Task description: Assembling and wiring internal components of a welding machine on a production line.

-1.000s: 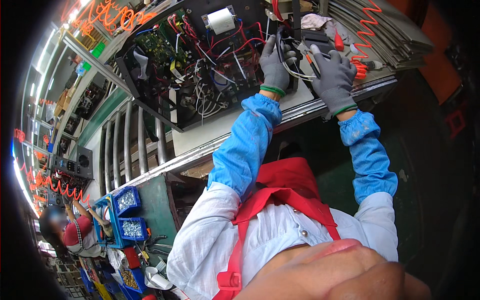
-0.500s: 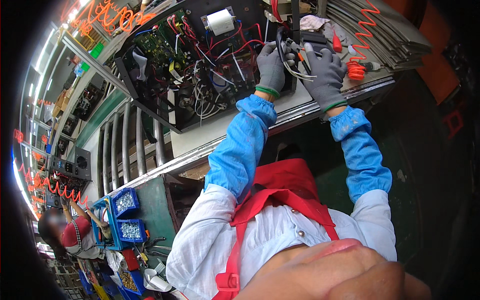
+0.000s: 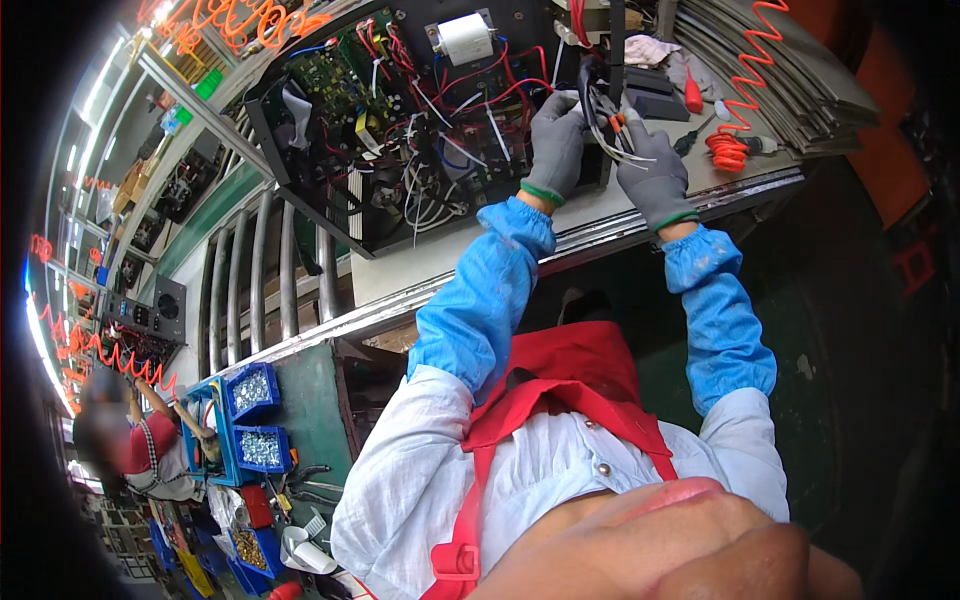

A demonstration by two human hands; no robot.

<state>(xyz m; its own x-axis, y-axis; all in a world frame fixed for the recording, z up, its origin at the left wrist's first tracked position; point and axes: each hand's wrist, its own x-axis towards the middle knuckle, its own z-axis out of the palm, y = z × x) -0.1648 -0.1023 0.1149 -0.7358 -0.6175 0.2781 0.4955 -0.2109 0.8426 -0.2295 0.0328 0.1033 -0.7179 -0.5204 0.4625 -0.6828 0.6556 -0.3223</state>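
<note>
Both my hands wear grey gloves with green cuffs and meet at the right end of an open black equipment chassis (image 3: 352,238) full of wiring. The fingers of my left hand (image 3: 556,150) close around a cable bundle (image 3: 594,98), dark-sleeved above with loose white wire ends (image 3: 630,158) hanging below. Just right of it, my right hand (image 3: 652,180) has its fingers drawn together on a slim orange-and-black tool (image 3: 617,122), partly hidden by the wires. Inside the chassis are a green circuit board (image 3: 350,85), a white cylinder (image 3: 465,40) and red wires (image 3: 520,60).
Behind my right hand lie a dark block (image 3: 655,95), a red bottle (image 3: 693,93) and a cloth (image 3: 648,50). A coiled orange hose (image 3: 727,150) hangs beside stacked panels (image 3: 790,80). Rollers (image 3: 260,280) and blue hardware bins (image 3: 262,449) are leftward; another person (image 3: 145,450) works there.
My right hand's fingers, spread over the dark block earlier, have drawn in toward the wires and closed on the slim tool. My left hand stays at the cable bundle. The whole view shifts slightly.
</note>
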